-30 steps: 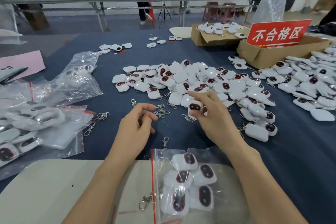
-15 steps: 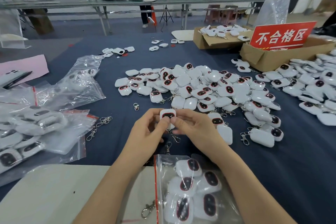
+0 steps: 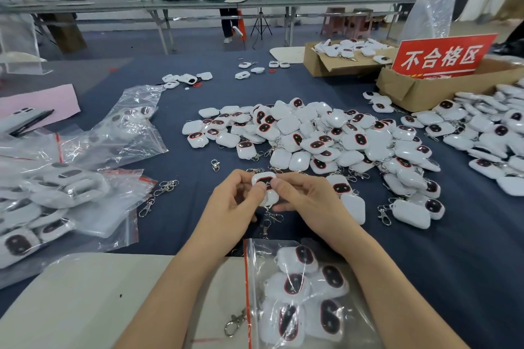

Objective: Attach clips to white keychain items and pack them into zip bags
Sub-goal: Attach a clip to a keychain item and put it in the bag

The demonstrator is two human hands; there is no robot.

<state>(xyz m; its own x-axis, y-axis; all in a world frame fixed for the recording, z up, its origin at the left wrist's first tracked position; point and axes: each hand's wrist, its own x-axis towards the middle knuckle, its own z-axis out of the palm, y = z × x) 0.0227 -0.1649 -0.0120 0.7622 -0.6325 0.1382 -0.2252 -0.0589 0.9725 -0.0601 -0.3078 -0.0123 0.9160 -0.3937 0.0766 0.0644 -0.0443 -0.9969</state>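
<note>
White plastic keychain item [image 3: 265, 183] sits pinched between both hands, above the blue cloth [image 3: 184, 224]. The left hand [image 3: 235, 207] grips its left edge with thumb and curled fingers. The right hand [image 3: 309, 201] pinches its right side. A metal clip [image 3: 273, 216] hangs just below the item; whether it is attached cannot be told. A zip bag [image 3: 256, 252] holding several white items lies between the forearms. The main pile [image 3: 312, 133] lies just beyond the hands. Loose clips [image 3: 167, 187] and filled bags [image 3: 71, 193] lie left. A red sign [image 3: 442, 58] stands in a cardboard box [image 3: 411, 93], right rear.
</note>
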